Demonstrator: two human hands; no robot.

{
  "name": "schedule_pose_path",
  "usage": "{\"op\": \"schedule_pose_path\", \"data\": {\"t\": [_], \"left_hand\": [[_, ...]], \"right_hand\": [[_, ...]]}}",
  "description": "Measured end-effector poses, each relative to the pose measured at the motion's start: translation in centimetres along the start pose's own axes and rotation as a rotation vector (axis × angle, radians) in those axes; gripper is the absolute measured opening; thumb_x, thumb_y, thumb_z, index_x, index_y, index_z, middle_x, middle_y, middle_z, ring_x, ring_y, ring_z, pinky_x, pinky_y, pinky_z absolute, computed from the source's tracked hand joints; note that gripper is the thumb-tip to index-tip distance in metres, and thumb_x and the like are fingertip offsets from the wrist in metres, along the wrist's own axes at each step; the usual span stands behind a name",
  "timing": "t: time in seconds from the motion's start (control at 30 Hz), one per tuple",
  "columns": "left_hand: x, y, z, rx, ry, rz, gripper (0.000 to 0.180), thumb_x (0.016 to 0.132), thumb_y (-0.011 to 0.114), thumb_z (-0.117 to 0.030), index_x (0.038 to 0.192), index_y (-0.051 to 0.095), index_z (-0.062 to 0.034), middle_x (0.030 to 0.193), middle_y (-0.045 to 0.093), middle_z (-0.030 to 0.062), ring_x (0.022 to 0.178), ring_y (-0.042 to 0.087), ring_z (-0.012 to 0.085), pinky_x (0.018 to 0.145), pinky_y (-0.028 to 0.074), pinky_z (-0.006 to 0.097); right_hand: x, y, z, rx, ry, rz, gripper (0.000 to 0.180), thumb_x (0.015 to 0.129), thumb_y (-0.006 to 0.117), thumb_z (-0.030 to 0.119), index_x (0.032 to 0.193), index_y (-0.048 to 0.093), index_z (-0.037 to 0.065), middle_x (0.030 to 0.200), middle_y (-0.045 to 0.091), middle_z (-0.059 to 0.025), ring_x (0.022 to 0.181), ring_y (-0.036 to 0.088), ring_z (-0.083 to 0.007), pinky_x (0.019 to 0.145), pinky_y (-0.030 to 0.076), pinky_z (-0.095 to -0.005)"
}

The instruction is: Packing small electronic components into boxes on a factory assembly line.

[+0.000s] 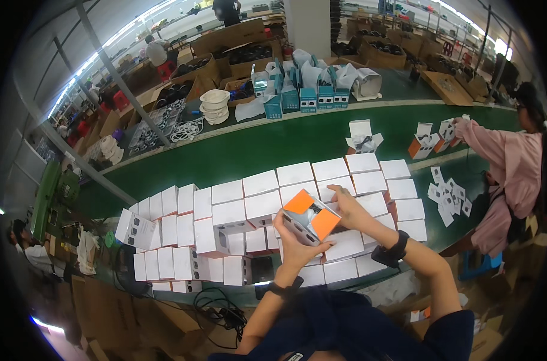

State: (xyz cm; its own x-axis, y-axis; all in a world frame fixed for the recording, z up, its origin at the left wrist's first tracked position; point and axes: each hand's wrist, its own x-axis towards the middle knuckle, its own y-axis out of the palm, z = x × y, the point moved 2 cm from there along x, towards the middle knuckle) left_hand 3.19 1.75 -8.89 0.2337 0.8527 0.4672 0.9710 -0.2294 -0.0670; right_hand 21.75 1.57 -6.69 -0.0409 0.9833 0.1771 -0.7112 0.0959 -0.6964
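One orange box (312, 220) fills curled left fingers (279, 225); right fingers (339, 194) spread loosely alongside.

Rows of boxes (228, 212) sit on the bench (473, 175) before me. Behind them is the belt (225, 157). Cards (448, 197) lie to their right. Over the rows, one box (302, 228) is between my left hand (294, 245) and right hand (349, 208).

held box (310, 216): 1 | wristbands (393, 249): 2 | open boxes (424, 143) on belt (243, 146): 3 | white boxes (295, 173): dozens
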Motion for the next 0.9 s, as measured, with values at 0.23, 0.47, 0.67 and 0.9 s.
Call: {"op": "schedule_pose_path", "data": {"t": [0.23, 0.47, 0.67, 0.9], "left_hand": [[2.9, -3.8, -3.0, 0.099, -0.043, 0.021, 0.061, 0.074, 0.074, -0.015, 0.124, 0.043, 0.0017, 0.115, 0.046, 0.0129, 0.109, 0.050, 0.0246, 0.092, 0.042, 0.035], [5.6, -5.0, -4.3, 0.120, -0.189, -0.009, 0.023, 0.088, 0.057, -0.008, 0.110, 0.054, -0.0006, 0.083, 0.063, 0.0077, 0.077, 0.060, 0.0110, 0.069, 0.048, 0.023], [6.3, -4.9, -3.4, -0.061, -0.410, -0.145, 0.016, 0.090, 0.050, -0.007, 0.104, 0.055, -0.0005, 0.071, 0.062, 0.0077, 0.063, 0.055, 0.0073, 0.054, 0.041, 0.019], [3.6, -6.5, -2.5, 0.052, -0.361, 0.030, 0.016, 0.090, 0.047, -0.007, 0.090, 0.060, 0.0029, 0.093, 0.065, 0.0131, 0.069, 0.056, 0.0095, 0.056, 0.042, 0.021]], "right_hand": [[-0.5, -6.4, 7.9, -0.346, -0.422, -0.325, 0.038, 0.080, 0.065, 0.025, 0.114, 0.058, 0.011, 0.120, 0.049, -0.0106, 0.110, 0.046, -0.0292, 0.093, 0.034, -0.0453], [-3.0, -4.8, 9.6, -0.453, -0.610, -0.160, 0.034, 0.069, 0.072, 0.037, 0.094, 0.063, 0.015, 0.118, 0.054, -0.0038, 0.115, 0.047, -0.0245, 0.097, 0.031, -0.0495], [-8.2, -2.1, 5.9, -0.620, -0.784, -0.361, 0.028, 0.070, 0.074, 0.027, 0.089, 0.062, 0.010, 0.107, 0.057, -0.0038, 0.097, 0.056, -0.0215, 0.083, 0.042, -0.0379], [-7.6, -1.8, 8.4, -0.207, -0.472, -0.235, 0.032, 0.077, 0.068, 0.023, 0.100, 0.058, 0.003, 0.110, 0.053, -0.0127, 0.097, 0.054, -0.0238, 0.081, 0.044, -0.0352]]}}
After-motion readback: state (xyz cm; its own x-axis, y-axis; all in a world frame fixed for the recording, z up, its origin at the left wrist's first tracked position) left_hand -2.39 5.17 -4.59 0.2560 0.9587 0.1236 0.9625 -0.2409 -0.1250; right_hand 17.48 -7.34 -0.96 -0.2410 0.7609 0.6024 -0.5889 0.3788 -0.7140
